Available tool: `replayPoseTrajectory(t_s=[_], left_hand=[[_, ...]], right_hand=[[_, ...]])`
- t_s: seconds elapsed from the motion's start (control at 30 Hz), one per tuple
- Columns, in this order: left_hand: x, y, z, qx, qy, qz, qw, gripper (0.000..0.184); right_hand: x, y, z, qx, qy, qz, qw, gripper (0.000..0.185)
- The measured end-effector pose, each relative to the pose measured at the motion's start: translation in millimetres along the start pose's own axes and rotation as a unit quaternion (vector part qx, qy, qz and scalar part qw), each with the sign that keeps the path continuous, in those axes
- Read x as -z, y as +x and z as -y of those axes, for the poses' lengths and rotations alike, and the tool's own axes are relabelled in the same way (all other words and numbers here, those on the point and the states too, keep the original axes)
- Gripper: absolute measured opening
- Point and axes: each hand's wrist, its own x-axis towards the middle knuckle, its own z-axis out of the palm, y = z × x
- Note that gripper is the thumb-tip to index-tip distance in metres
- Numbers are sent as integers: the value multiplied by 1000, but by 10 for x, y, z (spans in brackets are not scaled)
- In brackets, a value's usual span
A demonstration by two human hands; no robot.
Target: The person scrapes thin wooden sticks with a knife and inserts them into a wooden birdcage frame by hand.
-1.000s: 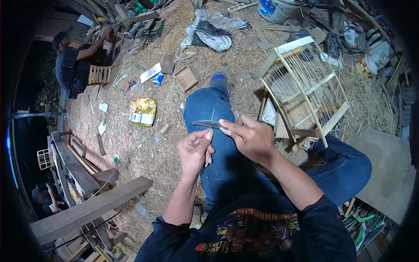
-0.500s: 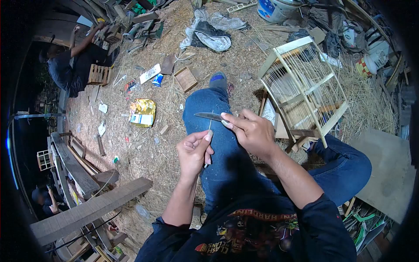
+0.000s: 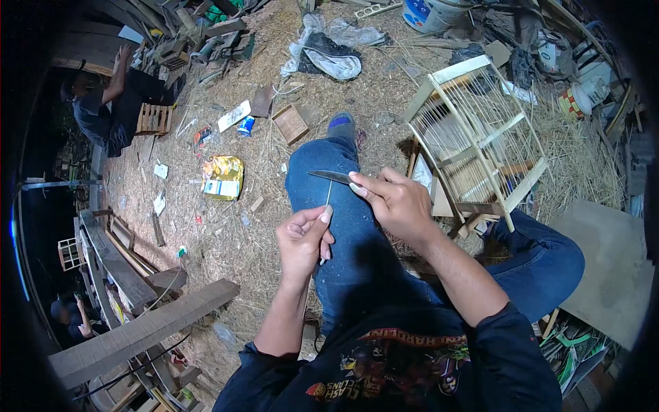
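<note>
My left hand (image 3: 302, 240) is closed on a thin pale stick (image 3: 328, 196), pinched between thumb and fingers above my jeans-covered leg (image 3: 350, 240). The stick's upper end reaches up to a knife (image 3: 328, 176), and its lower end shows beneath my fingers. My right hand (image 3: 398, 206) is wrapped round the knife, whose handle is hidden in my palm. The dark blade points left and lies across the stick's tip. Right of my right hand stands a wooden birdcage (image 3: 477, 137) with thin bars, tilted beside my bent knee.
A small wooden box (image 3: 290, 124), a blue can (image 3: 246, 126) and a yellow packet (image 3: 223, 177) lie on the shavings-covered ground. A wooden beam (image 3: 147, 329) juts in at lower left. One person (image 3: 103, 103) sits at upper left, another (image 3: 72, 316) at lower left.
The blade has shifted slightly right and now lies at the stick's tip, which earlier showed above it. The person at upper left has moved their arms.
</note>
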Motion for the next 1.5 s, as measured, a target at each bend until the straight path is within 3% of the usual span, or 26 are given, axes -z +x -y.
replayPoseTrajectory(t_s=[0.2,0.5,0.53,0.6,0.67,0.7,0.83,0.93,1.0,1.07,1.2,1.33,1.5], left_hand=[[-4,2,1,-3,-1,3,1000,20],[43,-25,-11,1,6,17,1000,22],[41,-40,-25,1,5,24,1000,23],[-6,-99,-87,3,7,39,999,24],[-67,-144,-114,4,10,55,998,25],[-107,-163,-115,5,-1,74,997,25],[-184,-214,-113,10,-6,102,995,25],[-190,-272,-117,14,-5,101,995,25],[-199,-288,-127,14,-7,104,994,25],[-239,-291,-121,6,-15,108,994,25],[-333,-280,-84,13,-29,134,990,23],[-470,-190,-26,9,-43,137,990,20],[-669,-107,14,-5,-66,149,987,18]], right_hand=[[-32,-68,18,14,27,2,1000,23],[-7,75,-62,-84,73,10,994,33],[-89,67,-99,-122,213,-2,969,36],[-44,88,-27,-158,348,-15,924,41],[90,86,57,-226,431,97,868,41],[64,93,89,-224,465,87,852,28],[107,160,71,-242,484,103,835,22],[170,193,-3,-256,530,50,807,18],[180,161,77,-245,537,40,806,18],[62,85,71,-170,530,38,830,18],[138,38,18,-236,524,83,814,17],[102,-3,-35,-165,543,47,822,18],[241,-60,-9,-167,467,30,868,19]])
